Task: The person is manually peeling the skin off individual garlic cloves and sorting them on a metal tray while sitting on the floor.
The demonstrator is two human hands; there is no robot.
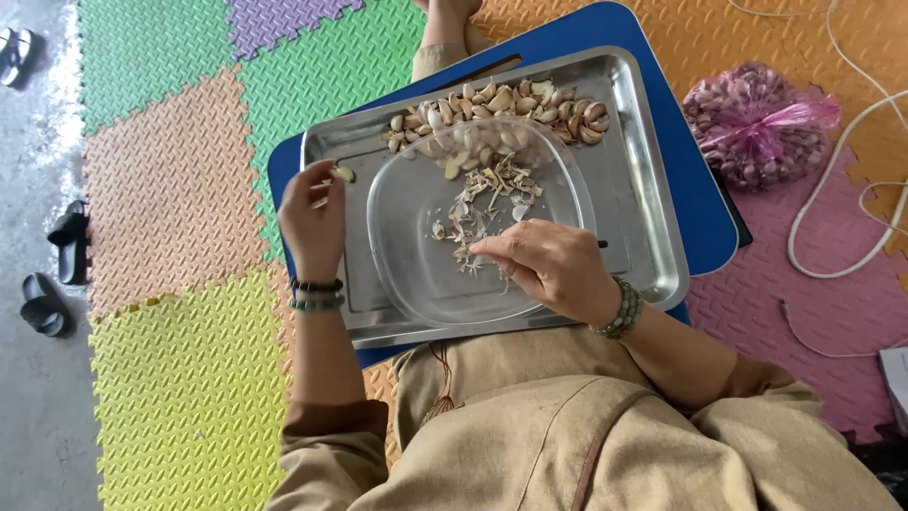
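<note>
My left hand (310, 216) holds a single garlic clove (344, 174) between its fingertips at the left edge of a steel tray (643, 189). My right hand (544, 265) rests over the near rim of a clear glass dish (407, 208) that sits in the tray. Its fingers are curled around a small dark-handled tool, mostly hidden, with the tip poking out to the right. Papery garlic skins (482, 203) lie in the dish. A pile of unpeeled garlic cloves (501, 104) lines the tray's far side.
The tray sits on a blue lap board (705, 203) over my legs. A pink mesh bag of garlic (752, 123) lies on the colourful foam floor mats to the right, beside white cables (832, 180). Black slippers (57, 274) stand on the grey floor at left.
</note>
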